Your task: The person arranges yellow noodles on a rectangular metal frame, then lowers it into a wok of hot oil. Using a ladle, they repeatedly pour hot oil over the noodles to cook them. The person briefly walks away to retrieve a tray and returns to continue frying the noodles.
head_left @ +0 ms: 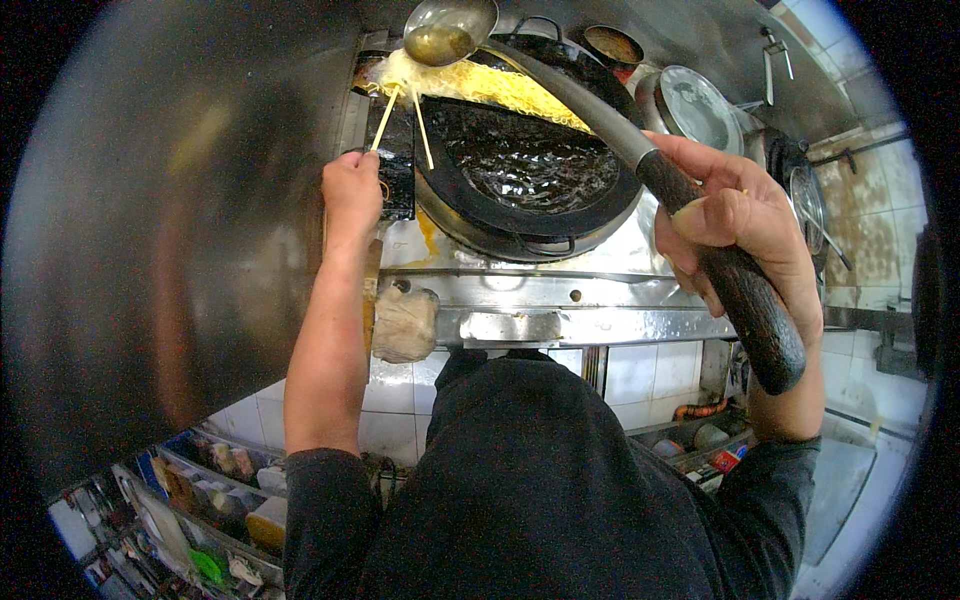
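My right hand (739,217) grips the dark wooden handle of a metal ladle (442,34). The ladle's bowl holds some yellowish liquid and hangs over the far left of the wok. In my left hand (352,187) is a pale chopstick (386,120); a second one (424,135) slants beside it, and its near end shows apart from my fingers. Both point at a long mass of yellow noodles (499,86), foamy at its left end, lying across the far part of the wok. Dark, rippling liquid (536,165) fills the near part of the black wok (487,221).
A folded beige cloth (405,322) lies on the steel counter edge (600,326) near my left forearm. A metal wall (187,225) rises on the left. Round lidded cookware (697,109) and a small pan (613,46) stand beyond the wok. Bins with mixed items sit low at both sides.
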`<state>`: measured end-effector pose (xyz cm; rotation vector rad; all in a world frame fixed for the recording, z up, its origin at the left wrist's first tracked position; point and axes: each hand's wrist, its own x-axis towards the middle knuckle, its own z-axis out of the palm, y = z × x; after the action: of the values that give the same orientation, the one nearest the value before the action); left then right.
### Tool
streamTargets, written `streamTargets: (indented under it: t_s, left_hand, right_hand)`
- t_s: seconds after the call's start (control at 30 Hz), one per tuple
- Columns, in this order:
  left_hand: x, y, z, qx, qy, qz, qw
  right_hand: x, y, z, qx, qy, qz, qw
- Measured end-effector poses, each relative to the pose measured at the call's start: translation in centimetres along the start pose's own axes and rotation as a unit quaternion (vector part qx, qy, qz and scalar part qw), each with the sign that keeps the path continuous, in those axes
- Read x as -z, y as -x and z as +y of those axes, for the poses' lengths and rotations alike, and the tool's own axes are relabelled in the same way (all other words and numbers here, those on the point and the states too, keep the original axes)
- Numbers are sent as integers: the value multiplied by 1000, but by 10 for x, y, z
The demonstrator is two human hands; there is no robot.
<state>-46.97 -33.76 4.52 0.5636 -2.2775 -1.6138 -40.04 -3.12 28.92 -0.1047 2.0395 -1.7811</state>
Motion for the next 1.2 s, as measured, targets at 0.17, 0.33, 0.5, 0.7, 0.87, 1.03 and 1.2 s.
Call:
streamTargets:
  t_s: [0.17, 0.33, 0.5, 0.7, 0.87, 1.03, 1.2]
  left_hand:
    - [1, -2, -4, 2, -19, -7, 1000]
    - [-2, -4, -6, 4, -13, 4, 1000]
    - [0, -1, 1, 3, 7, 12, 1000]
    - [-3, -5, -3, -8, -10, 25, 1000]
    - [-2, -1, 3, -4, -7, 22, 1000]
    - [-1, 2, 9, -2, -5, 18, 1000]
    - [-2, -1, 6, 6, -6, 19, 1000]
  right_hand:
    - [-1, 0, -2, -3, 7, -8, 1000]
    - [-1, 1, -3, -10, 10, -8, 1000]
    - [-4, 5, -2, -16, 10, 14, 1000]
    - [-7, 6, -3, -6, -7, 1, 1000]
    - [-6, 5, -2, 11, 15, -3, 1000]
    - [-5, 2, -1, 11, 23, -9, 1000]
    - [-2, 2, 3, 22, 29, -3, 999]
